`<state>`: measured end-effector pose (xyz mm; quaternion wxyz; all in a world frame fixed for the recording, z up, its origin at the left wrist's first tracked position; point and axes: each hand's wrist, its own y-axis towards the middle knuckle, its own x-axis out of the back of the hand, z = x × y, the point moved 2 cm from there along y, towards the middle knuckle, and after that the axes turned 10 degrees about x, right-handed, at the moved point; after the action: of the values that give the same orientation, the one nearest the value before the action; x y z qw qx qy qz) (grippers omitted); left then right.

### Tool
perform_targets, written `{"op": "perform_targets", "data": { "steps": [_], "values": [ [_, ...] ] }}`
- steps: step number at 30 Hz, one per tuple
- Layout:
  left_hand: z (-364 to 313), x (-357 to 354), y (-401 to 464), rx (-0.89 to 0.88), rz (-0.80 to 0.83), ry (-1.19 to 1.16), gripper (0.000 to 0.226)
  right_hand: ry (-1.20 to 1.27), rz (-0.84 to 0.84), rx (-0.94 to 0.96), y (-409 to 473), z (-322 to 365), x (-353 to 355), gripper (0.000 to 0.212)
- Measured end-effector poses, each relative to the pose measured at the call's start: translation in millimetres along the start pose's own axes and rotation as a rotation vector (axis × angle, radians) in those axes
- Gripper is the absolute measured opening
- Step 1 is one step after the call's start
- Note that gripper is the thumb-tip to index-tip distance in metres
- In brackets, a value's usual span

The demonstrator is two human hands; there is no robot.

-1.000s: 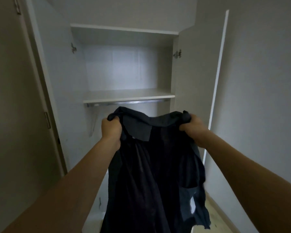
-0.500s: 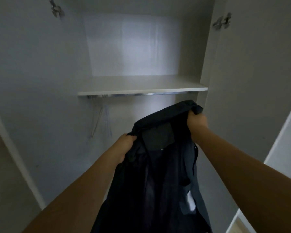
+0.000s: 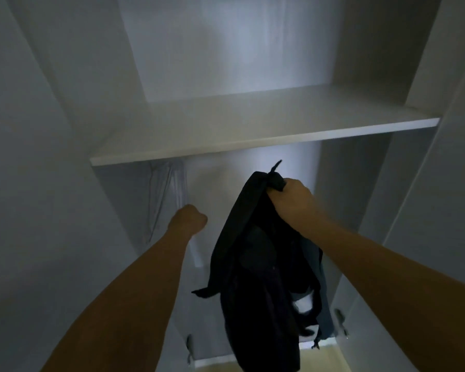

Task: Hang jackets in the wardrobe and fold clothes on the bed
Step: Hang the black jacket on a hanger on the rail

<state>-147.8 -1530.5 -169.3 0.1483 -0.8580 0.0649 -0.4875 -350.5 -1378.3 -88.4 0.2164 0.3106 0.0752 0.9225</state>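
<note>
A dark navy jacket (image 3: 261, 277) hangs limp inside the open wardrobe, below its white shelf (image 3: 253, 138). My right hand (image 3: 293, 200) grips the jacket by a bunched top edge, just under the shelf. My left hand (image 3: 189, 220) holds none of the jacket and reaches to the left of it. It is right next to the lower end of some thin pale hangers (image 3: 167, 194) that hang blurred under the shelf's left end. That hand shows only its back, so its fingers are hidden.
The wardrobe's side walls and open doors close in on both sides, with hinges low down at the left (image 3: 189, 345) and right (image 3: 340, 318). A strip of pale wooden floor (image 3: 325, 358) shows at the bottom.
My left hand has let go of the jacket and moved left toward the hangers. The jacket now hangs from my right hand alone, and the view has moved closer into the wardrobe.
</note>
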Motion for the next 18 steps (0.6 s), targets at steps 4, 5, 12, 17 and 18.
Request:
{"op": "perform_targets", "data": {
  "steps": [4, 5, 12, 17, 18],
  "values": [
    [-9.2, -7.3, 82.6, -0.01, -0.249, 0.227, 0.04, -0.335, 0.052, 0.057, 36.1, -24.7, -27.9, 0.035],
    [-10.3, -8.0, 97.3, 0.004, -0.249, 0.282, 0.05, -0.376, 0.074, 0.04, 45.3, -29.6, -32.1, 0.035],
    [-6.0, -8.9, 169.3, 0.024, -0.29, 0.493, 0.089, -0.477, 0.082, -0.016, 89.1, -49.5, -44.3, 0.03],
    [-7.9, 12.8, 183.8, 0.084, -0.327, 0.577, 0.066, -0.472, 0.081, -0.024, 98.6, -55.7, -42.1, 0.033],
    [-8.2, 16.2, 184.0, 0.091, -0.321, 0.611, 0.053, -0.478, 0.088, -0.032, 99.6, -56.1, -42.8, 0.032]
  ]
}}
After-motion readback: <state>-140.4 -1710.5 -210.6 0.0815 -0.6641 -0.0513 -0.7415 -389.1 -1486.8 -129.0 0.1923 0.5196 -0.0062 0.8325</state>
